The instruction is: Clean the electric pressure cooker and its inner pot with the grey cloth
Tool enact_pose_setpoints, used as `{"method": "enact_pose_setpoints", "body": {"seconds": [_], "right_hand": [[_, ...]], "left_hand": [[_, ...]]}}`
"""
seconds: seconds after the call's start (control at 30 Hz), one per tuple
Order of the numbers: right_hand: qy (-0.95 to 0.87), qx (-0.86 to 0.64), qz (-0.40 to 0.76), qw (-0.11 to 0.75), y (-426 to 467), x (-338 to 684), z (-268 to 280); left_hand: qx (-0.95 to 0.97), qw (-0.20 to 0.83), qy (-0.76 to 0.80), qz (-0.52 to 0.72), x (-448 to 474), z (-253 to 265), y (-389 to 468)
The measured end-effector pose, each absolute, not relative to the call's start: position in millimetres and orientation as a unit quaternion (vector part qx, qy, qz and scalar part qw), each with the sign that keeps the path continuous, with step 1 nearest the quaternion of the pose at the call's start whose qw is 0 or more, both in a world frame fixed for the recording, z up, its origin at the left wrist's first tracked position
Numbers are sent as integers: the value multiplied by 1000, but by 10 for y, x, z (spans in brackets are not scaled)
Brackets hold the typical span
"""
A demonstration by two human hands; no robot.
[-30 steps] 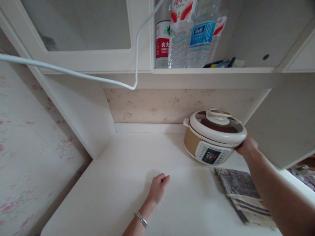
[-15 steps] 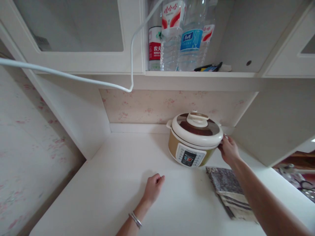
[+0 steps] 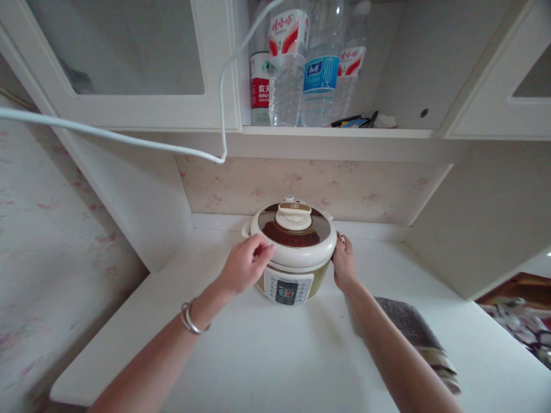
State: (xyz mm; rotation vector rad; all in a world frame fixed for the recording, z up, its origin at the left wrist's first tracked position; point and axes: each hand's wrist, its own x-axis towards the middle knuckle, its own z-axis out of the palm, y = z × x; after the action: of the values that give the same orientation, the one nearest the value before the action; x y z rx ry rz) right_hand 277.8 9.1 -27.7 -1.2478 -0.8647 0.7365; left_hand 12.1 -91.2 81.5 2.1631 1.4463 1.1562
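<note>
In the head view, the rice cooker [image 3: 299, 253] stands on the white surface [image 3: 275, 355], near the wallpapered back panel [image 3: 267, 180]. My right grip [image 3: 344, 264] is against its right side; hidden fingertips mean I cannot tell whether it is clamped. My left grip [image 3: 247, 264] is curled together at the lid's front-left edge, contact unclear. If only my right side bears the load, the cooker could swivel or tip, and those folded knuckles could slip off the smooth rim.
</note>
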Motion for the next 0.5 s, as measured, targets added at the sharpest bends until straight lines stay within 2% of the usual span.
{"method": "enact_pose_setpoints", "body": {"seconds": [0.1, 0.17, 0.33, 0.5], "right_hand": [[-387, -566, 307, 659, 17, 2573, -288], [-381, -582, 299, 653, -30, 2477, -278], [-367, -610, 298, 636, -96, 2370, -246], [-359, -606, 289, 648, -122, 2310, -244]], "left_hand": [[831, 3, 446, 331, 183, 1312, -510], [865, -44, 429, 257, 255, 1461, -215], [904, -38, 420, 64, 357, 1486, 299], [899, -70, 431, 45, 350, 1458, 387]]}}
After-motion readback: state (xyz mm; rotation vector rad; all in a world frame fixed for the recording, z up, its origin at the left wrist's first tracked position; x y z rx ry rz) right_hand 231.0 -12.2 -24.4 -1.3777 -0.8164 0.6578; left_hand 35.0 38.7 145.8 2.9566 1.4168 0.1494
